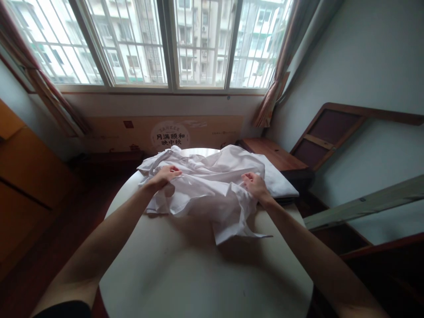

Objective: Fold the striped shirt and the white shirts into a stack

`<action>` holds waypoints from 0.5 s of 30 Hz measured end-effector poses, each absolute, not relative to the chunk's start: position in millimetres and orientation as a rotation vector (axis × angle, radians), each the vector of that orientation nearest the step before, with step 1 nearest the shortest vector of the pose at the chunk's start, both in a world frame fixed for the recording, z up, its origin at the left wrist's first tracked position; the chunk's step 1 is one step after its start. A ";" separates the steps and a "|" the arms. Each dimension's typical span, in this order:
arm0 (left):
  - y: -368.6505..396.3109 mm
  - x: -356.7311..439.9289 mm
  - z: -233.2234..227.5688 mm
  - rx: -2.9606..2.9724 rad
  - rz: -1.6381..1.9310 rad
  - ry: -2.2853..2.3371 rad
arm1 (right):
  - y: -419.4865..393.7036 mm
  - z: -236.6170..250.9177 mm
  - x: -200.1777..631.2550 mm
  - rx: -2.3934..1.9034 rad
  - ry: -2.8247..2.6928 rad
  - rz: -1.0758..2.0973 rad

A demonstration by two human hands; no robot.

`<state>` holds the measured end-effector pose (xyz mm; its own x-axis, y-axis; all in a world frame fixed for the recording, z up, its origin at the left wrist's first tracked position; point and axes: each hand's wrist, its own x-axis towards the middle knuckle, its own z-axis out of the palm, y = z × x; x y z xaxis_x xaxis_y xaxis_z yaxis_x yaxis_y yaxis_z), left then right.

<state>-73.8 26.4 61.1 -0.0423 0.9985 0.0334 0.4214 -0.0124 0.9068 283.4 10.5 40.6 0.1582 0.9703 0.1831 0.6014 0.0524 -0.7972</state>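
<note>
- My left hand (164, 176) pinches the left edge of the white shirt (205, 185), fingers closed on the cloth.
- The shirt lies crumpled across the far half of the round table (185, 274); the near half is bare.
- My right hand (254, 184) grips the shirt's right side, beside a folded white cloth (280, 181).

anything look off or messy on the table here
The white garment lies crumpled in a heap on the round table, one loose flap trailing toward the near side. Left hand and right hand both grip it. Nothing spilled or damaged.
</note>
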 end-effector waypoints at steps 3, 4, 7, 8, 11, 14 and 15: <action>29.3 -81.2 58.4 1.780 0.960 1.684 | -23.2 51.3 272.0 -1.478 -1.707 0.387; 27.2 -82.8 58.8 1.872 0.954 1.742 | -39.7 53.2 266.7 -1.410 -1.830 0.351; 5.5 -82.9 60.3 2.249 1.051 1.827 | -88.0 48.2 254.3 -1.340 -2.195 0.183; -6.7 -81.1 59.2 2.447 1.075 1.745 | -99.0 44.2 253.3 -1.347 -2.267 0.137; -48.9 -71.2 46.7 3.053 0.788 1.103 | -105.5 36.3 262.3 -1.431 -2.309 0.104; -77.6 -61.2 26.7 3.228 0.404 0.765 | -80.7 45.8 281.7 -1.613 -2.183 0.198; -80.9 -59.6 21.4 3.212 0.381 0.786 | -69.8 52.5 288.3 -1.667 -2.131 0.251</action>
<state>-59.6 -80.9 21.4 0.8636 0.4303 0.2626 0.4728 -0.8722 -0.1257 288.3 -69.8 52.5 -0.1920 0.9576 0.2146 0.8815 0.2644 -0.3911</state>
